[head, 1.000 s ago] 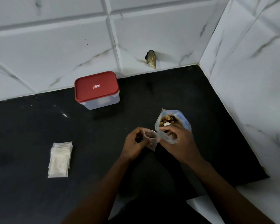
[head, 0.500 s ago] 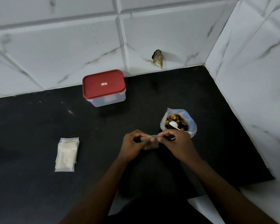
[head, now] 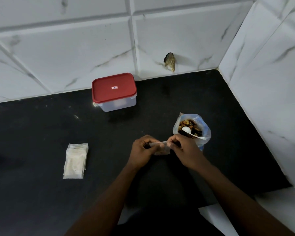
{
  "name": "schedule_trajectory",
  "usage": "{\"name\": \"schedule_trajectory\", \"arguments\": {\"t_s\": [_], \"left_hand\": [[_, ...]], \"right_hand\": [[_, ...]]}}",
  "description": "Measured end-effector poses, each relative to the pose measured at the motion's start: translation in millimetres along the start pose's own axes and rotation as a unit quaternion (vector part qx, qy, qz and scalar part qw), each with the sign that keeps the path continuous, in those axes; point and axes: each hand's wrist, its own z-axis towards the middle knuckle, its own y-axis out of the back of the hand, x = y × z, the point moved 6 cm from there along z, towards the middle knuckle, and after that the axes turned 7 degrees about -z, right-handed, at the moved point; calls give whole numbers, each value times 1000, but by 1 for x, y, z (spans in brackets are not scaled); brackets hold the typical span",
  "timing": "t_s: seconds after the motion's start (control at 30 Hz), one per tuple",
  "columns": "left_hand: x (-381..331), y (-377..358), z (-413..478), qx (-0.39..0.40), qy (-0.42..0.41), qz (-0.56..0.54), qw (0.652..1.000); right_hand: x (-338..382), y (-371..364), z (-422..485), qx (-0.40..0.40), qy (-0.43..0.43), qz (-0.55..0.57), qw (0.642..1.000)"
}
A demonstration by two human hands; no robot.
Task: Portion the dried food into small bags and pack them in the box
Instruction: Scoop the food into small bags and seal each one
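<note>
1. Hands close together: left hand (head: 143, 149) and right hand (head: 186, 150) each pinch the top edge of a small clear bag (head: 161, 149). Its contents are unclear.
2. Risk: an uneven pinch leaves the seal partly open and food spills.
3. Risk: the right wrist is just beside the open bag of dried mix (head: 203, 132) with a white spoon (head: 187, 129) in it, so a nudge could tip it.
4. Red-lidded box (head: 114, 89) is far centre, lid on; stack of empty bags (head: 76, 160) is near left.
5. Black countertop (head: 41, 133), white marble-look wall tiles (head: 75, 48), corner far right.
</note>
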Motion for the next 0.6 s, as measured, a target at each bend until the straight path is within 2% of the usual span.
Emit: {"name": "schedule_trajectory", "arguments": {"t_s": [0.2,0.4,0.6], "left_hand": [[9,12,-1,-3,10,15,1000],[7,18,-6,-1,20,2,1000],[5,25,-13,8,37,-12,999]], "right_hand": [[9,1,-1,-17,1,51,999],[20,-6,2,-12,33,25,999],[16,-23,6,13,28,-11,999]]}}
